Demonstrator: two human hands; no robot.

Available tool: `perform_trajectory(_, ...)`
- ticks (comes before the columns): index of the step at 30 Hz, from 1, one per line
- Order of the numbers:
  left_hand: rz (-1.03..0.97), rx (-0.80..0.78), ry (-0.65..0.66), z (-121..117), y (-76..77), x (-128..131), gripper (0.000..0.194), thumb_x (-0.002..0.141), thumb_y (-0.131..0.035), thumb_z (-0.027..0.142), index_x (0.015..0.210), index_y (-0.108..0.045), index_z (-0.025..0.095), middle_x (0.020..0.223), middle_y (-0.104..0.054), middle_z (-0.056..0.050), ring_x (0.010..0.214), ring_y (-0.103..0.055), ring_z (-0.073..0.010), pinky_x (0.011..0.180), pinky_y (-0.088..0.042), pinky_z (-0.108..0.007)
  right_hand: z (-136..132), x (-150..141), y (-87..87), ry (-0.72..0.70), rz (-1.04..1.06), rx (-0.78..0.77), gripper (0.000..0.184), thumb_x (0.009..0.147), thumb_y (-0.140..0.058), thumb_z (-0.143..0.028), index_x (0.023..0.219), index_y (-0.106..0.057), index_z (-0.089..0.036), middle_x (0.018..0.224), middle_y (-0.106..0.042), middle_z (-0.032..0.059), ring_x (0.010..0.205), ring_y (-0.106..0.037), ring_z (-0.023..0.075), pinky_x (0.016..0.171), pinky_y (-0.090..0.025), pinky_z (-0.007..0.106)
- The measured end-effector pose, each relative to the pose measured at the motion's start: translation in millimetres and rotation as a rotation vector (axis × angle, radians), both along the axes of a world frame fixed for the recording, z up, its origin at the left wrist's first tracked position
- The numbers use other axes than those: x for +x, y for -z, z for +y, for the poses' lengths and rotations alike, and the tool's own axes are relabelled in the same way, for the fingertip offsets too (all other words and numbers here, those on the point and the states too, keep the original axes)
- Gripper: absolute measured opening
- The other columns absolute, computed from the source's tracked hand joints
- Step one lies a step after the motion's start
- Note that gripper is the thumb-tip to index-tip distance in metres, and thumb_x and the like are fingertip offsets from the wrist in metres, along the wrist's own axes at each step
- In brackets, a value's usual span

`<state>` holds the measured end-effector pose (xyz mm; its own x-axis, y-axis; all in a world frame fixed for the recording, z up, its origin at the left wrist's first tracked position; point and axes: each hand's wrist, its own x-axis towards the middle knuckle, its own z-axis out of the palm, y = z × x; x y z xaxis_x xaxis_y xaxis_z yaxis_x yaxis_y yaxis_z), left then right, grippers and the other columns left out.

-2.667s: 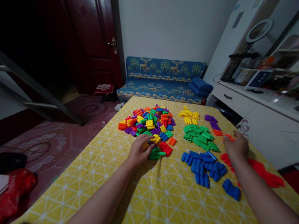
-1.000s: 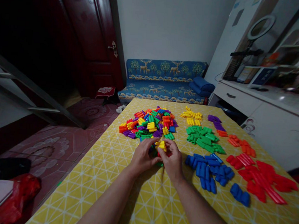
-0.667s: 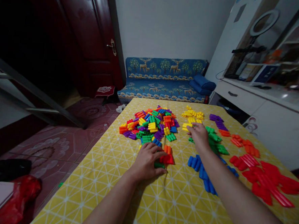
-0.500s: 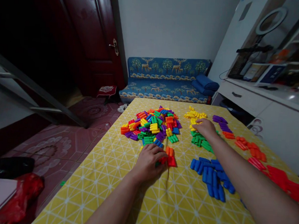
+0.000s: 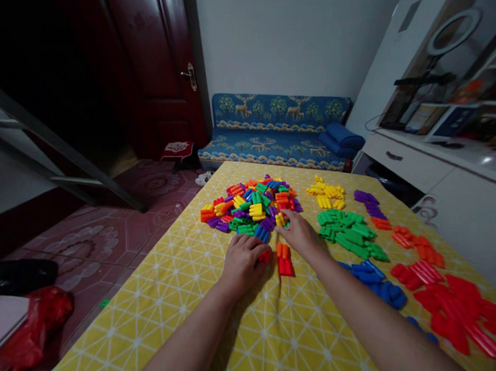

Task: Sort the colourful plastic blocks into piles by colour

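A mixed heap of plastic building blocks (image 5: 250, 205), ribbed like joined tubes in several colours, lies near the table's middle. At its right edge my right hand (image 5: 299, 233) pinches a yellow building block (image 5: 280, 219) between thumb and fingertips. Just in front of the heap, my left hand (image 5: 243, 263) rests on the table, its fingers curled round a red building block (image 5: 264, 256), mostly hidden. Beside it lie an orange block (image 5: 282, 250) and a red block (image 5: 285, 267), end to end.
Sorted groups spread to the right: yellow blocks (image 5: 325, 191), green blocks (image 5: 350, 232), purple blocks (image 5: 367, 203), orange blocks (image 5: 421, 246), blue blocks (image 5: 376, 286) partly behind my right forearm, and red blocks (image 5: 454, 304). A patterned sofa (image 5: 276, 142) stands beyond the yellow-clothed table (image 5: 173, 315).
My right hand has moved left from the yellow group to the mixed heap, where it grips a yellow block. More yellow blocks show in their group. The left hand has shifted slightly left.
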<state>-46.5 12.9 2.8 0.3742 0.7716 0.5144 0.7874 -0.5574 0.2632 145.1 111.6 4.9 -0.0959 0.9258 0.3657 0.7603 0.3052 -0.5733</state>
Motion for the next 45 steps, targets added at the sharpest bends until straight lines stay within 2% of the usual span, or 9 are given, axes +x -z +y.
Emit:
perform_trajectory(4,-0.008,-0.001,0.003,-0.4,-1.4,-0.1,0.025,0.081,-0.065,0.019,0.104,-0.071,0.027,0.1,-0.072,-0.005,0.091,-0.061,-0.0245,0.083,-0.041,-0.042,-4.7,-8.7,4.7,-0.005,-0.017,0.001,0.035,0.071,-0.073,-0.018,0.106,-0.07,-0.022,0.103,-0.072,0.0075,0.091,-0.067,0.0224,0.077,-0.051,0.031)
perform_trajectory(10,-0.02,0.02,0.003,0.2,-0.7,0.2,0.021,0.084,-0.062,0.022,0.102,-0.072,0.027,0.099,-0.073,-0.005,0.091,-0.062,-0.0242,0.081,-0.042,-0.042,40.7,30.1,-14.0,0.134,0.07,-0.054,0.02,0.067,-0.074,-0.023,0.085,-0.07,-0.017,0.071,-0.07,0.0028,0.066,-0.066,0.019,0.063,-0.05,0.029)
perform_trajectory(15,-0.038,0.021,0.001,0.8,-0.5,0.4,0.02,0.084,-0.063,0.022,0.102,-0.071,0.026,0.095,-0.074,-0.006,0.089,-0.063,-0.0244,0.081,-0.043,-0.042,62.5,67.1,-35.3,0.366,0.197,0.093,0.041,0.071,-0.067,-0.027,0.109,-0.064,-0.013,0.105,-0.069,0.0159,0.082,-0.067,0.0228,0.075,-0.053,0.036)
perform_trajectory(20,-0.13,0.033,-0.053,4.2,3.0,-0.9,0.016,0.092,-0.057,0.028,0.1,-0.07,0.023,0.081,-0.074,-0.006,0.081,-0.066,-0.0231,0.08,-0.045,-0.041,18.2,44.4,-14.6,0.243,0.424,0.212,0.048,0.076,-0.062,-0.038,0.119,-0.058,-0.016,0.123,-0.063,0.0164,0.095,-0.066,0.025,0.081,-0.054,0.041)
perform_trajectory(28,-0.202,0.034,-0.081,3.8,2.2,-5.4,0.024,0.093,-0.058,0.034,0.112,-0.068,0.021,0.084,-0.075,-0.007,0.081,-0.067,-0.0238,0.084,-0.047,-0.043,-72.2,-28.3,36.0,0.112,0.37,0.143,0.048,0.077,-0.062,-0.038,0.121,-0.059,-0.019,0.129,-0.062,0.0162,0.123,-0.056,0.0326,0.104,-0.045,0.054)
perform_trajectory(33,-0.299,0.06,-0.052,0.2,-6.6,-9.0,0.022,0.097,-0.051,0.031,0.101,-0.072,0.023,0.092,-0.075,-0.006,0.089,-0.065,-0.0219,0.091,-0.046,-0.044,-94.5,-55.0,36.6,0.016,0.473,0.055,0.039,0.081,-0.055,-0.029,0.12,-0.06,-0.024,0.121,-0.067,0.011,0.113,-0.064,0.0273,0.097,-0.052,0.048)
perform_trajectory(38,-0.501,0.22,-0.334,17.1,-1.4,-39.5,0.022,0.093,-0.052,0.022,0.108,-0.068,0.024,0.108,-0.069,-0.007,0.106,-0.061,-0.0239,0.093,-0.049,-0.042,-98.1,-51.6,28.3,-0.067,0.541,0.048,0.02,0.087,-0.055,-0.034,0.103,-0.065,-0.027,0.107,-0.069,0.0067,0.102,-0.067,0.0232,0.09,-0.056,0.041)
perform_trajectory(41,-0.466,0.186,-0.487,32.6,8.1,-62.2,0.025,0.088,-0.057,0.023,0.11,-0.068,0.024,0.112,-0.067,-0.009,0.109,-0.059,-0.0276,0.096,-0.048,-0.046,-97.4,-49.0,25.8,-0.066,0.549,0.043,0.018,0.089,-0.054,-0.034,0.1,-0.066,-0.028,0.103,-0.069,0.006,0.099,-0.067,0.0227,0.086,-0.057,0.04)
perform_trajectory(45,-0.276,0.056,-0.468,44.6,18.6,-75.3,0.031,0.082,-0.065,0.033,0.111,-0.07,0.023,0.115,-0.066,-0.011,0.113,-0.056,-0.032,0.099,-0.046,-0.051,-98.9,-50.7,24.3,-0.049,0.523,0.075,0.018,0.088,-0.056,-0.032,0.102,-0.066,-0.026,0.106,-0.068,0.0065,0.103,-0.065,0.0232,0.089,-0.056,0.04)
